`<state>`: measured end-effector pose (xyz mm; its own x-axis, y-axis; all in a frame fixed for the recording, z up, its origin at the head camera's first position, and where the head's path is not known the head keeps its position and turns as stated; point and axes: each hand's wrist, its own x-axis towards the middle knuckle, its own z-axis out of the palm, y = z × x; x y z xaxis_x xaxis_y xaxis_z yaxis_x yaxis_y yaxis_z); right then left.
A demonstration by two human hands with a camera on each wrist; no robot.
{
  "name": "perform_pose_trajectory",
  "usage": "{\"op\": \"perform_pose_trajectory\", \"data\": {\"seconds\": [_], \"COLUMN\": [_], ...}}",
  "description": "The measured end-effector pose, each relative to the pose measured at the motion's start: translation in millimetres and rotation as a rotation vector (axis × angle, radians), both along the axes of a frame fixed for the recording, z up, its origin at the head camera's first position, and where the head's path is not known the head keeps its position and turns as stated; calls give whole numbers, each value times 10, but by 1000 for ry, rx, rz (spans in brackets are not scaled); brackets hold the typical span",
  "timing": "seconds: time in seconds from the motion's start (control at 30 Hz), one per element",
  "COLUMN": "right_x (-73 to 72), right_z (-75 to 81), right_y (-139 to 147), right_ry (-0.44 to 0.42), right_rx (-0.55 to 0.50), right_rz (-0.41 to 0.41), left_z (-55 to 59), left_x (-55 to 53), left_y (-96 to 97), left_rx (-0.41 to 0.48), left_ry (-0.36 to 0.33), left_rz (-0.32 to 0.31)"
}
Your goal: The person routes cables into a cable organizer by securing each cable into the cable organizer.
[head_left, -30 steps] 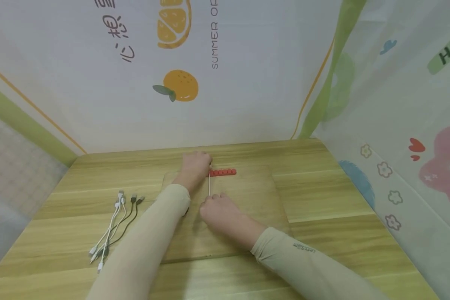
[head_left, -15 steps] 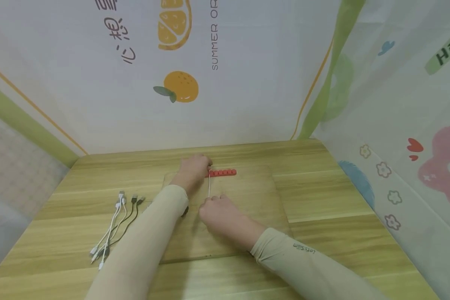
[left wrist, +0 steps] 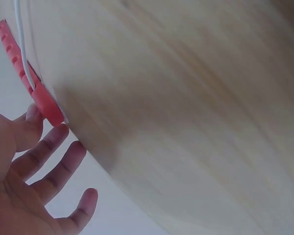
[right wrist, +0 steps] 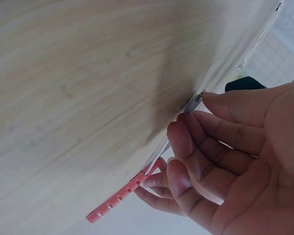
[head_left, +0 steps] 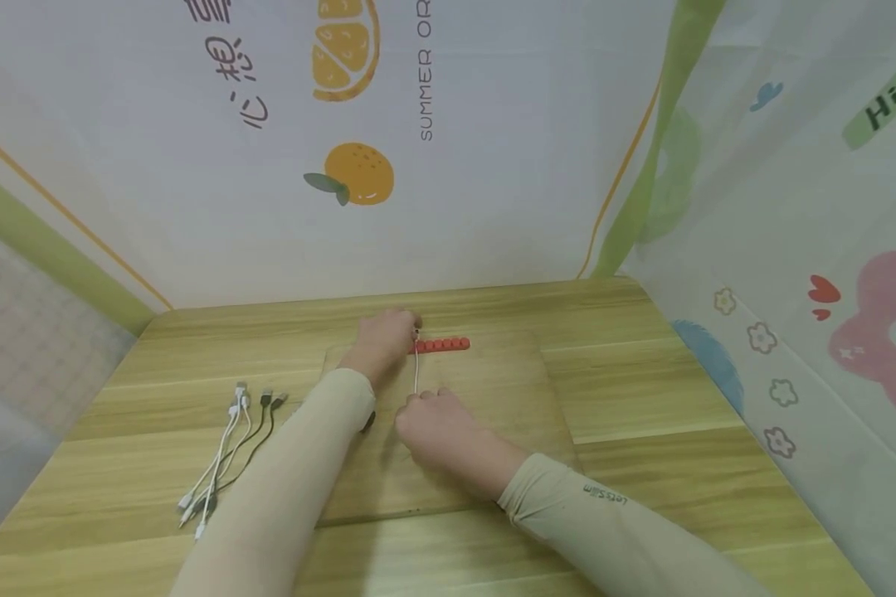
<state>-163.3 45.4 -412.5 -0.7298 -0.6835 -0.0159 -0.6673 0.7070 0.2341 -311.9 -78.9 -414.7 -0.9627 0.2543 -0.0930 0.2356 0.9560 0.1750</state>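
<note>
A red cable holder strip (head_left: 444, 344) with a row of slots lies near the far edge of a wooden board (head_left: 493, 414). A white cable (head_left: 416, 369) runs through a slot near its left end, seen also in the left wrist view. My left hand (head_left: 387, 336) holds that end of the cable holder (left wrist: 48, 104), thumb and index finger against it, other fingers spread. Nearer to me, my right hand (head_left: 444, 427) pinches the white cable's near end; its metal plug (right wrist: 193, 101) shows between thumb and fingers. The cable stretches between both hands.
Several loose white and black USB cables (head_left: 224, 456) lie in a bunch on the wooden table (head_left: 119, 497), left of the board. A dark object (head_left: 368, 420) shows partly beside my left sleeve. Printed cloth (head_left: 493, 166) hangs behind and at the right.
My left hand has shifted very slightly down toward me. The cable, straight one second ago, now bends a little. The right hand stays almost in place.
</note>
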Motion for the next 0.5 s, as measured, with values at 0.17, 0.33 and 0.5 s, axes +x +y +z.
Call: {"op": "perform_pose_trajectory", "data": {"seconds": [0.17, 0.33, 0.5], "right_x": [-8, -22, -26], "right_z": [30, 77, 108], "right_y": [-9, -19, -42], "right_ry": [-3, -13, -9], "right_rx": [-4, -10, -20], "right_rz": [0, -1, 12], "left_z": [52, 107, 233], "left_x": [24, 28, 35], "left_y": [-36, -103, -199], "left_rx": [-19, -29, -42], "left_ry": [1, 33, 62], "left_rz": [-20, -55, -71]}}
